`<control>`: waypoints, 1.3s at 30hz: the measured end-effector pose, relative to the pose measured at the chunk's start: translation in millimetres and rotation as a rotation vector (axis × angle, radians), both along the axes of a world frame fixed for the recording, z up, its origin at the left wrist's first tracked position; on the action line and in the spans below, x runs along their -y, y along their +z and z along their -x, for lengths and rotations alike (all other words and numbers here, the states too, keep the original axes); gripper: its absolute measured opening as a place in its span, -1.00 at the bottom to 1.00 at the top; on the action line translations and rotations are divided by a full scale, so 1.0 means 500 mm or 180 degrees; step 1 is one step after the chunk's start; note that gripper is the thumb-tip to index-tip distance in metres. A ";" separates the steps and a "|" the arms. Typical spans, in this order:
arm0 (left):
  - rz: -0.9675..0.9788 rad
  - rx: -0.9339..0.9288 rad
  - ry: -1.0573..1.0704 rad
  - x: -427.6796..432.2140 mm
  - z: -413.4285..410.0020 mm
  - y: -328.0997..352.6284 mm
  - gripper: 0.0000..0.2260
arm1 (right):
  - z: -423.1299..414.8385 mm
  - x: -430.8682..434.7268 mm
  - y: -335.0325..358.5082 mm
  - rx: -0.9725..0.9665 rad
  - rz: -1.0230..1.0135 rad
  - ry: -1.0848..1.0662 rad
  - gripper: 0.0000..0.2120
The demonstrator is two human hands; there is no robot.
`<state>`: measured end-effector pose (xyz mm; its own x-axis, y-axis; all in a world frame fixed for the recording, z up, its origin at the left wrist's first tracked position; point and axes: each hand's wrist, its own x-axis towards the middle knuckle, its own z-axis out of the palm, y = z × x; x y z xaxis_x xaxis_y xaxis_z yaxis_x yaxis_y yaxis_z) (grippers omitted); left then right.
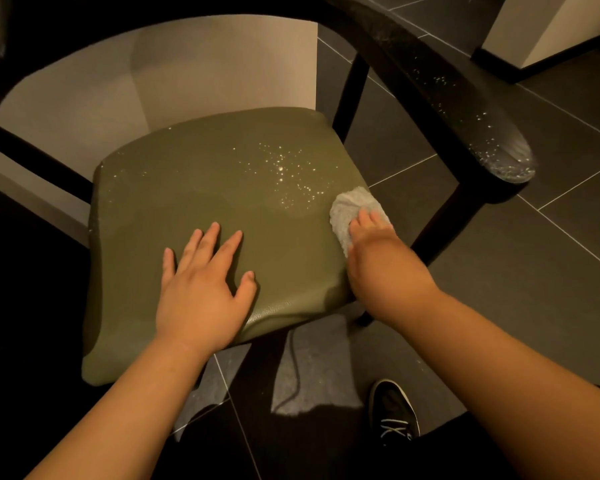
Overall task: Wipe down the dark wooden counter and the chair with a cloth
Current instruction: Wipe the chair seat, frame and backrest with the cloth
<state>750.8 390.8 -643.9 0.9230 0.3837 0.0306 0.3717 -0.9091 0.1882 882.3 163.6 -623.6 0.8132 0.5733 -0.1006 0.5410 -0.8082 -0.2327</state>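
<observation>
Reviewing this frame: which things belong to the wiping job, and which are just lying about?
Job: cloth under the right hand; chair seat with droplets; spotted armrest; left hand flat on the seat.
Just there: shoe, cable, tiled floor.
</observation>
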 end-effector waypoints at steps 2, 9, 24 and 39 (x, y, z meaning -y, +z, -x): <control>-0.0016 0.0027 0.0005 -0.001 -0.001 -0.003 -0.35 | 0.045 0.002 -0.003 -0.0063 -0.0169 -0.0038 -0.41; -0.0007 0.0054 -0.0027 -0.002 0.002 -0.004 -0.36 | -0.051 -0.023 -0.003 -0.0037 -0.0139 -0.0485 -0.37; 0.0076 0.0170 -0.0024 -0.001 0.004 -0.007 -0.37 | -0.020 -0.024 -0.017 -0.0060 0.0119 -0.0853 -0.24; 0.0025 0.0189 0.0001 0.002 0.004 -0.011 -0.37 | -0.072 -0.050 -0.019 -0.0101 0.0170 -0.0288 -0.20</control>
<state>748.7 389.7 -649.2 0.9195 0.3844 0.0825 0.3599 -0.9074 0.2170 918.1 188.6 -633.2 0.8573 0.4907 -0.1557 0.4582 -0.8652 -0.2037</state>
